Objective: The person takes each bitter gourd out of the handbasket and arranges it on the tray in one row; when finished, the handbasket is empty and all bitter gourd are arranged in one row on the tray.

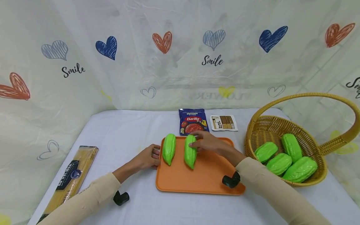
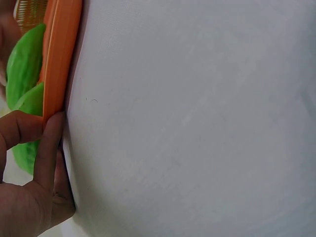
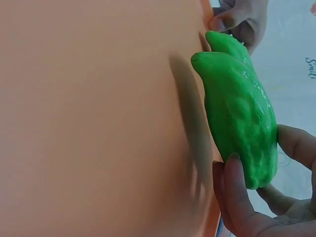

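My right hand [image 1: 209, 142] grips a bright green bitter melon [image 3: 239, 118] near its blunt end, fingers on one side and thumb on the other. In the right wrist view the melon hangs just over the orange tray [image 1: 213, 175], its shadow falling on the surface. A second bitter melon [image 1: 169, 148] lies along the tray's left side, pointed end toward me. At the tray's left edge, my left hand [image 1: 147, 157] pinches the rim between thumb and fingers, as the left wrist view shows up close.
On the right stands a wicker basket [image 1: 270, 125] with a tall handle, holding several bitter melons [image 1: 299, 170]. Behind the tray lie a blue Barilla pouch [image 1: 192, 120] and a small white-and-brown packet [image 1: 223, 122]. A long spaghetti pack [image 1: 71, 175] lies at the table's left edge.
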Action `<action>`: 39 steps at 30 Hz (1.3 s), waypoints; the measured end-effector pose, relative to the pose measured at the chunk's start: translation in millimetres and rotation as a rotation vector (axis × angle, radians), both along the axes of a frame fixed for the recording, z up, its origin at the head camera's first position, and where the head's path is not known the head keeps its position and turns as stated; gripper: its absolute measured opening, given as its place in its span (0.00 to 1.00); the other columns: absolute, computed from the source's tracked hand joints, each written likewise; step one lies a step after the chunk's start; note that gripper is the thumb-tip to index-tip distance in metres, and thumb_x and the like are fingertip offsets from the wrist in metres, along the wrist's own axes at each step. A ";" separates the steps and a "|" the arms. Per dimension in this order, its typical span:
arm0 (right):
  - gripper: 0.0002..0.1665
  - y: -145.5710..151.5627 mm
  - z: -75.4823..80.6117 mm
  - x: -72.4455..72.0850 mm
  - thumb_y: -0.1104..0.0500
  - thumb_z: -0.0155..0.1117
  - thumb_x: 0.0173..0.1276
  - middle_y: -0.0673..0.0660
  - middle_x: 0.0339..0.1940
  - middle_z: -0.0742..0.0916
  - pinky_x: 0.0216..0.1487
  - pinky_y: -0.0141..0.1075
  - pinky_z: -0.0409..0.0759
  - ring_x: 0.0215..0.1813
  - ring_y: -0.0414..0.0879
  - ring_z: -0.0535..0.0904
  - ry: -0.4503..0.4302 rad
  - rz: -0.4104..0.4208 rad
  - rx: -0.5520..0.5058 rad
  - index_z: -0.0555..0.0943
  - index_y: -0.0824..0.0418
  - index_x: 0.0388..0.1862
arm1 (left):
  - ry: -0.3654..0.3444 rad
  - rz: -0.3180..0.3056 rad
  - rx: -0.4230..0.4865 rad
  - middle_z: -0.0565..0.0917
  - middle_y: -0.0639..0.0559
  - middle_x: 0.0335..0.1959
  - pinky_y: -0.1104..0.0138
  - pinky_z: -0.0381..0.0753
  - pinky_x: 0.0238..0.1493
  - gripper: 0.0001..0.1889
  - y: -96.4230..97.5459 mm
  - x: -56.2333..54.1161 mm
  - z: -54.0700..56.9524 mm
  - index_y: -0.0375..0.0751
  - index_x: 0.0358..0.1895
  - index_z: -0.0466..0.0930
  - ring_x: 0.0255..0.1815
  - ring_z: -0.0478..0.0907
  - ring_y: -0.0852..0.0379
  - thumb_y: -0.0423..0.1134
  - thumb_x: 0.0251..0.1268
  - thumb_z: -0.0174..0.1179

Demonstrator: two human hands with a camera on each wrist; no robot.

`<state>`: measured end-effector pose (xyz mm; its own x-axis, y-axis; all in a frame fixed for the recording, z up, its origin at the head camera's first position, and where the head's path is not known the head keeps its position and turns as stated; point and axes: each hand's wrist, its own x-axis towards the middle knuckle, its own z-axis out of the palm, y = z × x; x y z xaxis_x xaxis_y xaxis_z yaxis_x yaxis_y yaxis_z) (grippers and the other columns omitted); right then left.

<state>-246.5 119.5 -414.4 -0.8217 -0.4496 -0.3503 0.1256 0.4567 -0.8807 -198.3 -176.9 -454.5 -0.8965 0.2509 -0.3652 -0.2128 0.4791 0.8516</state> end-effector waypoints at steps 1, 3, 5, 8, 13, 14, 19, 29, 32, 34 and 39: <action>0.38 -1.4 -0.9 -1.5 0.53 0.68 0.69 0.68 0.69 0.74 0.55 0.45 0.86 0.55 0.52 0.83 0.005 0.003 0.005 0.67 0.59 0.75 | 0.001 -0.001 -0.001 0.73 0.41 0.54 0.61 0.89 0.41 0.38 -0.2 -0.1 -0.1 0.33 0.71 0.62 0.48 0.77 0.51 0.25 0.53 0.64; 0.39 -4.6 -2.4 -4.3 0.53 0.68 0.69 0.68 0.69 0.74 0.55 0.44 0.87 0.57 0.53 0.83 0.015 0.004 0.023 0.67 0.59 0.75 | 0.001 -0.002 -0.003 0.73 0.41 0.54 0.61 0.89 0.41 0.38 -0.6 -0.2 -0.5 0.33 0.71 0.63 0.48 0.77 0.51 0.25 0.54 0.65; 0.39 -7.9 -4.1 -7.5 0.52 0.68 0.69 0.68 0.68 0.75 0.55 0.43 0.87 0.58 0.53 0.82 0.021 0.006 0.043 0.66 0.59 0.75 | 0.002 -0.002 -0.004 0.73 0.41 0.53 0.61 0.90 0.41 0.38 -0.8 -0.3 -0.7 0.33 0.71 0.63 0.48 0.77 0.51 0.25 0.54 0.65; 0.40 -13.5 -6.2 -10.3 0.51 0.69 0.68 0.67 0.65 0.77 0.55 0.42 0.87 0.57 0.53 0.82 0.025 0.003 0.060 0.65 0.59 0.75 | 0.004 -0.001 -0.006 0.73 0.41 0.54 0.61 0.90 0.40 0.37 -1.0 -0.3 -1.4 0.33 0.71 0.63 0.48 0.77 0.51 0.25 0.54 0.65; 0.40 -22.3 -5.3 -10.5 0.53 0.69 0.67 0.68 0.65 0.77 0.54 0.43 0.87 0.59 0.55 0.81 0.032 0.002 0.040 0.66 0.61 0.74 | 0.004 0.003 -0.007 0.74 0.41 0.53 0.62 0.90 0.40 0.37 -0.5 0.0 -2.5 0.33 0.71 0.63 0.48 0.77 0.51 0.25 0.54 0.65; 0.39 -23.7 -4.4 -10.1 0.54 0.69 0.67 0.69 0.65 0.77 0.54 0.43 0.87 0.60 0.56 0.81 0.036 0.002 0.038 0.66 0.61 0.74 | 0.003 0.005 -0.005 0.74 0.41 0.53 0.62 0.90 0.40 0.37 -0.3 -0.1 -2.7 0.33 0.71 0.63 0.48 0.77 0.51 0.25 0.54 0.65; 0.37 -28.9 -4.9 -10.9 0.54 0.69 0.68 0.70 0.66 0.77 0.54 0.44 0.87 0.63 0.58 0.78 0.040 0.002 0.029 0.69 0.61 0.73 | 0.001 0.001 -0.006 0.73 0.41 0.53 0.62 0.89 0.40 0.37 0.0 0.0 -2.9 0.33 0.70 0.63 0.48 0.77 0.51 0.26 0.54 0.65; 0.35 -34.4 -6.9 -10.6 0.56 0.68 0.69 0.71 0.63 0.79 0.53 0.44 0.87 0.62 0.59 0.80 0.044 -0.005 0.004 0.70 0.63 0.72 | -0.001 -0.003 -0.004 0.73 0.41 0.53 0.61 0.90 0.40 0.37 0.4 0.3 -0.9 0.33 0.70 0.63 0.48 0.77 0.51 0.25 0.54 0.65; 0.34 -34.4 -7.7 -11.0 0.56 0.67 0.69 0.70 0.63 0.79 0.53 0.44 0.87 0.62 0.58 0.80 0.043 -0.012 0.005 0.70 0.63 0.72 | -0.003 -0.003 -0.003 0.73 0.42 0.53 0.62 0.90 0.40 0.37 0.5 0.0 -0.9 0.33 0.70 0.63 0.48 0.76 0.51 0.25 0.54 0.65; 0.34 -34.4 -7.7 -11.1 0.56 0.67 0.70 0.70 0.63 0.78 0.53 0.44 0.87 0.62 0.58 0.80 0.041 -0.017 0.008 0.70 0.62 0.72 | -0.001 -0.004 -0.004 0.73 0.42 0.53 0.62 0.90 0.40 0.37 0.4 -0.1 -0.6 0.33 0.70 0.63 0.48 0.76 0.51 0.25 0.54 0.64; 0.34 -36.9 -6.0 -11.1 0.56 0.67 0.69 0.70 0.64 0.78 0.53 0.44 0.87 0.61 0.57 0.80 0.028 -0.038 0.017 0.70 0.62 0.72 | 0.002 0.000 -0.006 0.73 0.41 0.54 0.62 0.89 0.40 0.37 0.7 -0.5 -0.4 0.33 0.71 0.63 0.49 0.76 0.50 0.25 0.54 0.64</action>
<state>-257.6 82.6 -420.4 -0.8478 -0.4118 -0.3342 0.1189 0.4665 -0.8765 -198.8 -176.2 -454.9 -0.8970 0.2490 -0.3651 -0.2110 0.4846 0.8489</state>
